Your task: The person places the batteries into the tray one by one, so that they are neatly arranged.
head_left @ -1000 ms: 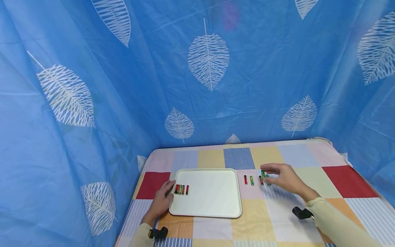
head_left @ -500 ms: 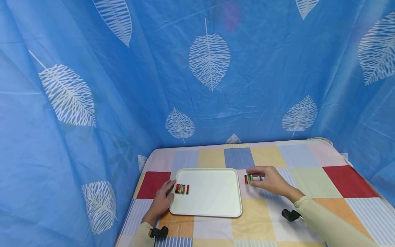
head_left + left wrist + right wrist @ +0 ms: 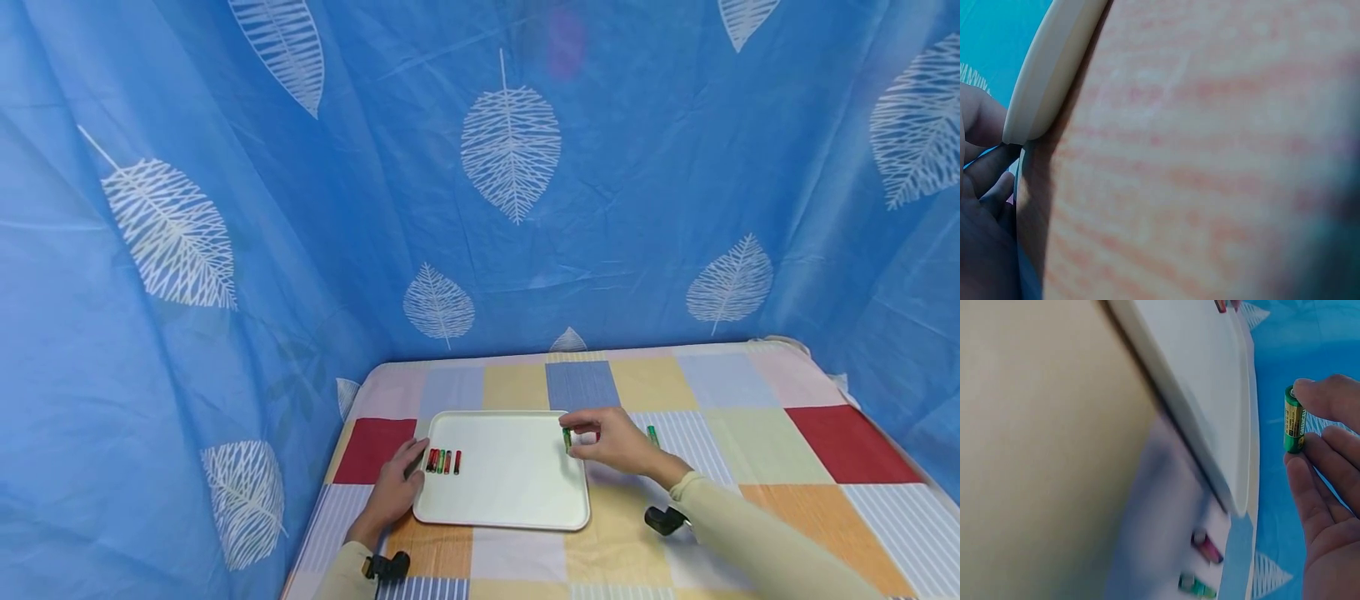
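My right hand pinches a green and gold battery by its two ends, over the right side of the white tray. In the right wrist view the battery is apart from the tray. My left hand rests against the tray's left rim, its fingers touching the edge; the left wrist view shows those fingers at the rim. Toward the tray's left end, several red and green batteries lie side by side.
Right of the tray, a green battery and a red battery lie on the patchwork tablecloth; my right hand partly hides them in the head view. A blue curtain with white leaves hangs behind the table.
My right hand has moved left with the green battery, from among the loose batteries to over the tray's right side. My left hand stays at the rim.
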`<state>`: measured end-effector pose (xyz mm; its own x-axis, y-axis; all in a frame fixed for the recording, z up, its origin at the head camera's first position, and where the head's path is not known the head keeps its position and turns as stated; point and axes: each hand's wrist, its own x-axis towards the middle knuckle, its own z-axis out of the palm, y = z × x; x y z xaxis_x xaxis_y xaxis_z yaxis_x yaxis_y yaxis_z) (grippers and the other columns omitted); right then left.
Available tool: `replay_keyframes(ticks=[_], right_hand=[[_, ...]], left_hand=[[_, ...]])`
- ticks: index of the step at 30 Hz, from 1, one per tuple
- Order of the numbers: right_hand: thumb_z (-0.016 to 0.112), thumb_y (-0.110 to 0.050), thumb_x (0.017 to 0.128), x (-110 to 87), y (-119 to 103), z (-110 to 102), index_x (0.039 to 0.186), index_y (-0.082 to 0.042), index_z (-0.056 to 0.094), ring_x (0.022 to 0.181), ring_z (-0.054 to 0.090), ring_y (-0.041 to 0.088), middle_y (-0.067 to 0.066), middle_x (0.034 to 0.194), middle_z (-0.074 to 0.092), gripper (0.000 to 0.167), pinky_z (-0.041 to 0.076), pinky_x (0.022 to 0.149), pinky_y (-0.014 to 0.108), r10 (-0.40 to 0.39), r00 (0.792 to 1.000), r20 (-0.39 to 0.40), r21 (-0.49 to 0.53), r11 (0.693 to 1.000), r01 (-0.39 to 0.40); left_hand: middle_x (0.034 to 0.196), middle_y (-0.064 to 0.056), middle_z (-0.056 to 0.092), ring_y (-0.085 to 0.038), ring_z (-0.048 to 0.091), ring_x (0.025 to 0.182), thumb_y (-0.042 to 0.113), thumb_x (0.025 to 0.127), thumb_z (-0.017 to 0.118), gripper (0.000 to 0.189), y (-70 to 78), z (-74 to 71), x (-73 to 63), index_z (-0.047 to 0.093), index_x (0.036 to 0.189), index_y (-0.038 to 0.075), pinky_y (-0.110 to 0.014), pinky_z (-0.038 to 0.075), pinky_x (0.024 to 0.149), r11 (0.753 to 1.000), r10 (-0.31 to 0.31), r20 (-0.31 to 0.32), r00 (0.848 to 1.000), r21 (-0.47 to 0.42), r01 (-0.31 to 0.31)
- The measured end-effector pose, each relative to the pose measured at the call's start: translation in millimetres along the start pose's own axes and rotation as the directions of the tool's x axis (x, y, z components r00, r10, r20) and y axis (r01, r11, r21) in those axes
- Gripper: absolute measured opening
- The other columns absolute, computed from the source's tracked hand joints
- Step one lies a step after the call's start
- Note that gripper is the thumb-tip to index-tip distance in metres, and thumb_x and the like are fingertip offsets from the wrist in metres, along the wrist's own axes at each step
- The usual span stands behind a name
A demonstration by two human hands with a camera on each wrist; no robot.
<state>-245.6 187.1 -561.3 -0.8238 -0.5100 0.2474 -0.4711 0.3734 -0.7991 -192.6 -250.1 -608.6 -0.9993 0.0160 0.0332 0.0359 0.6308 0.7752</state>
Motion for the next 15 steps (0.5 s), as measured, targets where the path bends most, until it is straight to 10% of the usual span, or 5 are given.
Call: replay_keyframes(ticks=[15], right_hand=[[0.087, -0.010, 0.090, 34.3, -15, 42, 0.134, 0.003, 0.074, 0.117, 0.078, 0.035, 0.018, 0.132, 0.078, 0.048, 0.063, 0.105, 0.039, -0.008, 0.999, 0.045, 0.011, 1.000, 0.008]], left_hand=[[0.173, -0.024, 0.040, -0.052, 0.034, 0.161, 0.003, 0.102, 0.064, 0.061, 0.4, -0.4, 0.2, 0.057, 0.161, 0.014, -0.073, 0.031, 0.128, 1.000, -0.019, 0.009, 1.000, 0.006, 0.019]])
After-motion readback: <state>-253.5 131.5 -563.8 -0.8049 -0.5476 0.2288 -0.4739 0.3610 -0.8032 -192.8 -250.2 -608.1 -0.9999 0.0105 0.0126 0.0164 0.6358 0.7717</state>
